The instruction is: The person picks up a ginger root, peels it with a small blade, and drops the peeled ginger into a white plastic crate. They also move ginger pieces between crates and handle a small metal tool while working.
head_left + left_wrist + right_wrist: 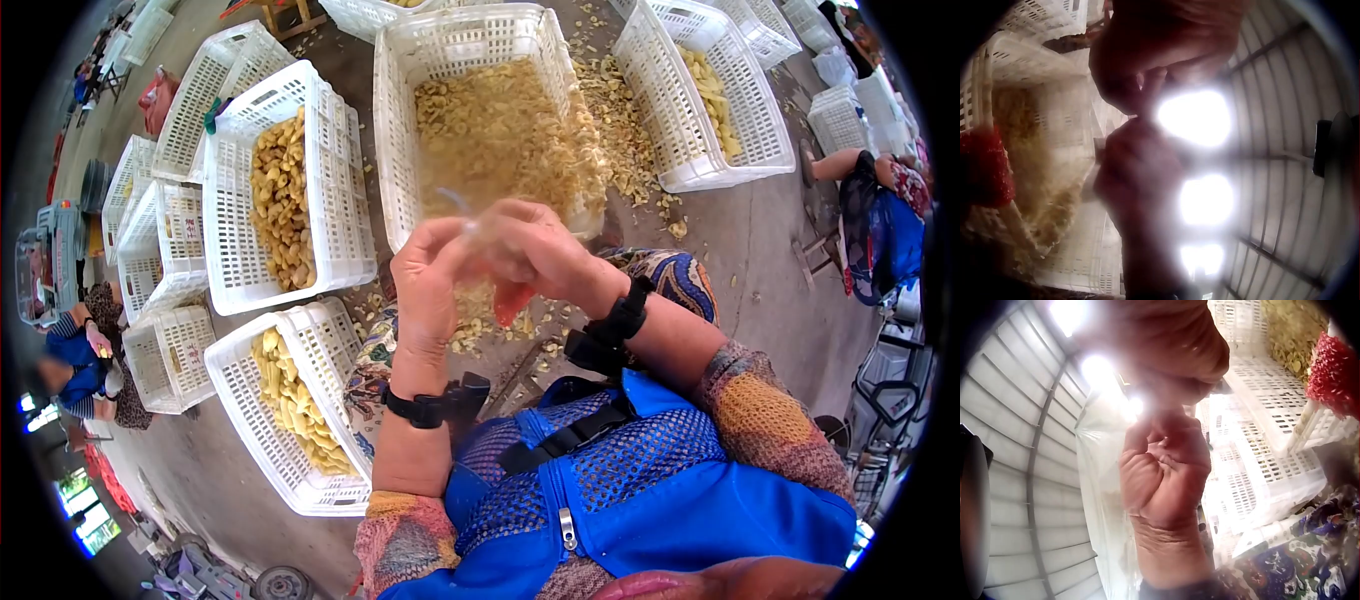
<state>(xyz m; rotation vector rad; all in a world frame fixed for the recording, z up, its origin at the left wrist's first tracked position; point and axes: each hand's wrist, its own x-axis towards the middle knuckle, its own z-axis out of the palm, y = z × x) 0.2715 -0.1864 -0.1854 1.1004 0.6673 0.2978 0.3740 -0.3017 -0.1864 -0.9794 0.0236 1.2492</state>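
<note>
In front of the chest, the left hand (432,270) and the right hand (545,250) meet at the fingertips. Both have bent fingers and pinch a thin pale strip (452,196), blurred and mostly hidden by the fingers. From the left wrist, the left hand (1166,50) shows above the right hand (1138,162); the right wrist view has the right hand (1166,347) over the left hand (1166,469). Beneath them is a red mesh-like wrap (1335,375) at the rim of a white crate (392,150) holding ginger scraps (490,120).
Unpeeled ginger (282,200) fills part of a crate on the left. Nearer, another crate (235,360) contains pale peeled ginger (300,410). At right stands a crate (740,165) with more peeled ginger. Scraps (625,130) litter the floor; people sit at both sides.
</note>
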